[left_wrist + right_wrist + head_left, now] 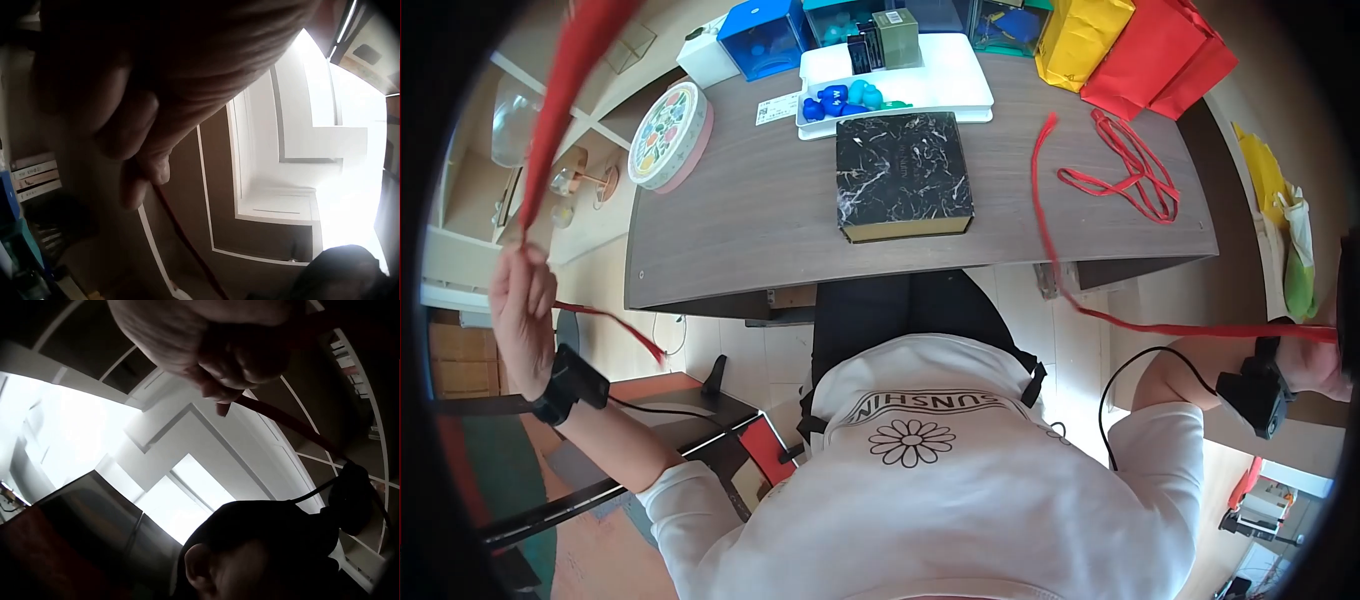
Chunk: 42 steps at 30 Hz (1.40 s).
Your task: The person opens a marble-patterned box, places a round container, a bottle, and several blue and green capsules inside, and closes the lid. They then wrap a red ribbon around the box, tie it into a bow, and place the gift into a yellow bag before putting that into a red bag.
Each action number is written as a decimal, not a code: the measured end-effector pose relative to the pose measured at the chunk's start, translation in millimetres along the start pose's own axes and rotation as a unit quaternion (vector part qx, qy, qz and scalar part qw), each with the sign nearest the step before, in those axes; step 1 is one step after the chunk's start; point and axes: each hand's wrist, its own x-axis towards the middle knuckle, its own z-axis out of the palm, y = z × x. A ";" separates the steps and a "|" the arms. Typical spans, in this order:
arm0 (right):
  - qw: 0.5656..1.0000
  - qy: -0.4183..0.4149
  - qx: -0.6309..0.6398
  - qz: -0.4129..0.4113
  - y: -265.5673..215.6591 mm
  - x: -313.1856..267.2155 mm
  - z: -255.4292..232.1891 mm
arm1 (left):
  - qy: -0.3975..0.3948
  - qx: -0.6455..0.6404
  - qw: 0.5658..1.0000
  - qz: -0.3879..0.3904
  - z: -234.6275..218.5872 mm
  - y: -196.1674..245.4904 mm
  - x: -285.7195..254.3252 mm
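Note:
My left hand (525,300) is raised at the left of the head view and pinches a red ribbon (565,100), which stretches up close past the camera. Below that hand a short ribbon tail hangs free. In the left wrist view, thumb and fingers close on the thin red ribbon (182,234). Far out at the right edge is my right hand (1312,362), partly cut off. It grips the red ribbon too, as the right wrist view shows with the ribbon (290,425) running toward the head. From there a length (1160,328) trails to the table, near a loose tangle (1135,170).
A black marbled box (905,170) lies on the grey table (750,200). Behind it are a white tray (945,80) with small blue and teal figures, and blue bins (765,40). A round floral tin (665,135) stands left; yellow (1082,40) and red bags (1150,60) stand right.

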 end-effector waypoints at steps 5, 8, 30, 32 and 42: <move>0.999 -0.029 0.008 0.027 9.2 15.6 -20.0 | -0.117 0.371 0.908 -0.157 31.2 -7.7 -0.9; 0.994 -0.067 -0.035 0.084 45.6 39.6 -20.0 | -0.240 0.476 0.845 0.048 73.4 20.5 -6.2; 0.929 0.214 -0.254 0.165 -28.7 -54.5 -70.9 | -0.258 0.200 0.941 0.087 141.3 11.9 21.3; 0.938 0.030 -0.197 0.283 -41.1 -58.5 -88.3 | -0.275 0.206 0.935 0.084 145.8 12.6 22.6; 0.907 -0.006 -0.354 0.228 219.5 -23.0 2.0 | -0.428 0.015 0.902 0.043 245.0 28.6 38.8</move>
